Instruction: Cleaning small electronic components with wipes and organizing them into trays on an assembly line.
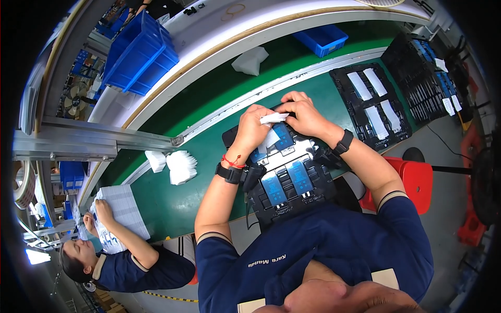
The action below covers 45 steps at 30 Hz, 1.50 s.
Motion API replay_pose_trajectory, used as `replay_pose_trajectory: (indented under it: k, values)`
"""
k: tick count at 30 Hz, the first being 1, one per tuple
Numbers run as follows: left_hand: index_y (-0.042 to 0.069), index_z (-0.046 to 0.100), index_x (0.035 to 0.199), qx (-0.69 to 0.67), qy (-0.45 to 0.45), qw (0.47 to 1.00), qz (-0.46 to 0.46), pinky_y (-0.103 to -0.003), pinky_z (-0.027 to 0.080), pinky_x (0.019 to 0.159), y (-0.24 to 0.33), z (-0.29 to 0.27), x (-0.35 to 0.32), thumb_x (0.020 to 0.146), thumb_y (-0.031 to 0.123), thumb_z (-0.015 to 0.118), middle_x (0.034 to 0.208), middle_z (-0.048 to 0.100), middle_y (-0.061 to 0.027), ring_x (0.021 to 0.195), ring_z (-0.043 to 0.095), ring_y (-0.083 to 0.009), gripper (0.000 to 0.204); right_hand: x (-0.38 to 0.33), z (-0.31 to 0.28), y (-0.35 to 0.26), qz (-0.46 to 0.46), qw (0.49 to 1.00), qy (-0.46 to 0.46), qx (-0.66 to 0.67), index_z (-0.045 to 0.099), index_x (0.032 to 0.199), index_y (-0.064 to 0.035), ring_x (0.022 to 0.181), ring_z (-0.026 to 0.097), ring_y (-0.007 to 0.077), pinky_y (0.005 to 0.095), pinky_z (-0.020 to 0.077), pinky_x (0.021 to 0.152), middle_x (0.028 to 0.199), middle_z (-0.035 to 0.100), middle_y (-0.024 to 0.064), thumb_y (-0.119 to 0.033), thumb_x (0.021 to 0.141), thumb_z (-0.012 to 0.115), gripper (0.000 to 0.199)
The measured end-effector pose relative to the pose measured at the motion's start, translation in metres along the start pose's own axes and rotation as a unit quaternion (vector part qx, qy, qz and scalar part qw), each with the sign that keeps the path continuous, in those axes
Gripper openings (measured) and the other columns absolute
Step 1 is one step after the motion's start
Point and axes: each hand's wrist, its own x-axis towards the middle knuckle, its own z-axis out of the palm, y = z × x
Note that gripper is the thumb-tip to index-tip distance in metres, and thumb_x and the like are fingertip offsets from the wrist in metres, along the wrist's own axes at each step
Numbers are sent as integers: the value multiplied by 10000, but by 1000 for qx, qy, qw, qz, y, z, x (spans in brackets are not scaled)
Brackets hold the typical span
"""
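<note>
A black moulded tray [331, 190] lies in front of me, holding flat blue battery packs [300, 177] in its recesses. Over its far side, my left hand [253, 128] is closed on a folded white slip [275, 118]. My right hand [307, 116] pinches the right end of the same slip between thumb and fingers. Below the slip, a white strip [270, 140] hangs or lies over the far packs; its upper end is hidden by my left hand. Bright light glares off the middle of the tray.
At the right, another black tray [342, 83] holds white strips, beside a stack of black trays [409, 78]. White slip piles [181, 167] lie to the left. Blue bins [141, 55] stand on the shelf and beneath it. A co-worker [133, 250] handles sheets at the left. A red stool [412, 182] stands right.
</note>
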Motion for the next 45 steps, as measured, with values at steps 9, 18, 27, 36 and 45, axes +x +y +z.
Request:
replay_pose_trajectory:
  k: [9, 18, 27, 36, 45]
  values:
    - [21, 607, 1021, -277, 64, 951, -123, -278, 471, 704, 0, -14, -20, 773, 72, 686, 863, 584, -26, 775, 566, -144, 266, -33, -37, -34, -34, 993, -85, -75, 643, 920, -63, 984, 504, 256, 375, 333, 889, 917, 592, 69, -171, 706, 708, 248]
    - [9, 588, 989, -506, 42, 843, -177, -272, 493, 748, 19, -4, -57, 685, 75, 774, 916, 628, -53, 818, 605, -142, 362, -11, -10, -70, 77, 971, -27, 224, 633, 801, -21, 665, 573, 101, 234, 460, 597, 747, 629, 41, -215, 691, 787, 271]
    - [8, 566, 1065, -449, 7, 886, -117, -288, 477, 820, 29, -5, -68, 694, -6, 733, 1011, 608, -55, 929, 584, -156, 407, -12, 14, -53, 162, 901, -102, 389, 616, 748, -1, 575, 537, 36, 197, 422, 512, 627, 602, 23, -72, 728, 726, 132]
    - [-11, 584, 1045, -492, 19, 843, -216, -270, 492, 762, 4, -18, -73, 749, -9, 688, 948, 629, -62, 843, 604, -145, 314, -13, 4, -52, 171, 920, -70, 345, 611, 788, -10, 605, 519, 33, 183, 409, 553, 686, 594, -13, -44, 763, 697, 96]
    - [-5, 594, 981, -426, 11, 873, -238, -277, 482, 520, -21, -61, -44, 771, 91, 690, 725, 594, -65, 560, 573, -154, 250, -10, 0, -46, 151, 962, -109, 198, 627, 753, 0, 570, 585, 108, 257, 455, 550, 641, 634, 67, -71, 728, 687, 96]
